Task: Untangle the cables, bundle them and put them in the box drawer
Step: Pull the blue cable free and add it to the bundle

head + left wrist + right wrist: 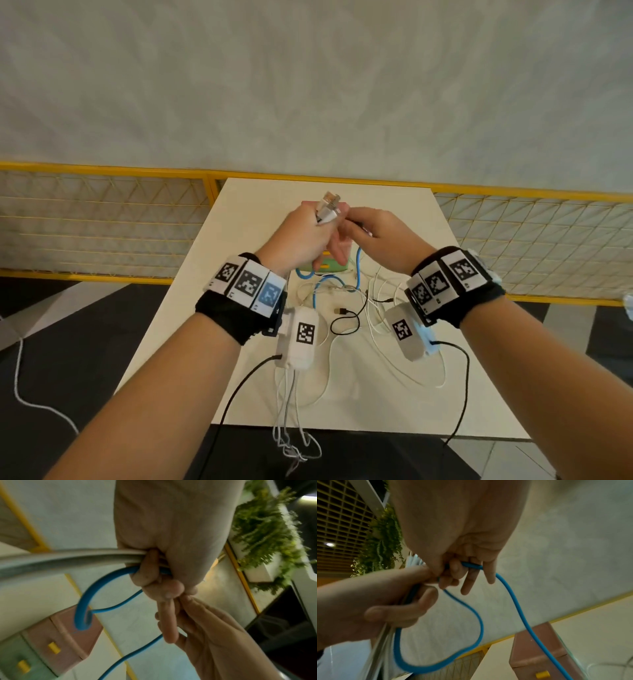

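Both hands are raised over the table. My left hand grips a bunch of white-grey cable ends, their plugs sticking up past the fist. In the left wrist view the left hand holds grey cables and the blue cable together. My right hand touches the left and pinches the blue cable between thumb and fingers. The blue cable loops down to the table. The pink and green box drawer, with yellow handles, stands under the hands.
Loose white cables and a thin black cable lie tangled on the white table between my wrists. A yellow mesh fence runs behind the table. Cords from the wrist cameras hang over the near edge.
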A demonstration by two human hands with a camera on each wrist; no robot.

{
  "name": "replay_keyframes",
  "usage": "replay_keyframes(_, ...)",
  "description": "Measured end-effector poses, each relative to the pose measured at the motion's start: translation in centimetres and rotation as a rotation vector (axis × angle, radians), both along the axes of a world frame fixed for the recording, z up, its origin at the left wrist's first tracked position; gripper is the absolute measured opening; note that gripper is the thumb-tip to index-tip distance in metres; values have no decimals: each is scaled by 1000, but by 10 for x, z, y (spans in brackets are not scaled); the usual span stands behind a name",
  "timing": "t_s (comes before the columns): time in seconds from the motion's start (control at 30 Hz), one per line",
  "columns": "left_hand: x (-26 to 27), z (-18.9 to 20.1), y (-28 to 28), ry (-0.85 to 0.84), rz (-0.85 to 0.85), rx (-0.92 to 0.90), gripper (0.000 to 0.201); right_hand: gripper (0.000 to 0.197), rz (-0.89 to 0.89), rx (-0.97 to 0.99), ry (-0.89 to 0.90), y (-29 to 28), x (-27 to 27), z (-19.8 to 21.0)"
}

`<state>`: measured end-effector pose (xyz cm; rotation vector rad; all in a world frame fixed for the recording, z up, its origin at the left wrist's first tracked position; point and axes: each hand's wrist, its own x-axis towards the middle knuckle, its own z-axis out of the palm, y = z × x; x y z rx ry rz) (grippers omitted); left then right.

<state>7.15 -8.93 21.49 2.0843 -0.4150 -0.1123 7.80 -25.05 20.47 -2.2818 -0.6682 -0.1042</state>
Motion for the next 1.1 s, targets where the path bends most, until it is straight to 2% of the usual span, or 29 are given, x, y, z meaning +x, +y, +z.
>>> replay_keyframes(0.13, 4, 10, 10, -25, 78, -66, 51, 22, -9, 54, 48, -11, 7, -11)
replay_keyframes(0.27, 12, 25, 23, -64, 288, -473, 46, 30, -64, 196, 184, -20, 4, -42)
replay_keyframes(0.33, 16, 28, 28, -60, 352, -509, 43, 32, -92, 193, 191, -21, 0, -46)
replay_keyframes(0.47, 16, 24, 30, -111, 363, -404, 22, 33, -92, 127, 114, -19, 3, -39)
replay_keyframes(0.57, 4, 21, 16, -122, 203, -273, 29, 31, -54, 75, 56, -14, 6, -29)
replay_keyframes(0.7, -3, 10, 2, -84, 6, 87, 33, 26, -21, 22, -12, -6, 6, -14)
replay_keyframes(0.8, -2, 8, 7, -81, 11, 105, 34, 21, 24, -7, -26, -9, 6, -10)
replay_keyframes(0.87, -2, 14, 10, -106, 73, 23, 39, 23, 37, -16, 20, -10, 7, -16)
replay_keyframes(0.97, 2, 24, 15, -126, 245, -235, 44, 30, -34, -34, 107, -14, 13, -41)
replay_keyframes(1.03, 7, 32, 23, -134, 368, -436, 39, 31, -83, -44, 158, -20, 17, -60)
replay_keyframes(1.1, 11, 38, 31, -147, 434, -491, 33, 31, -96, -55, 179, -23, 17, -70)
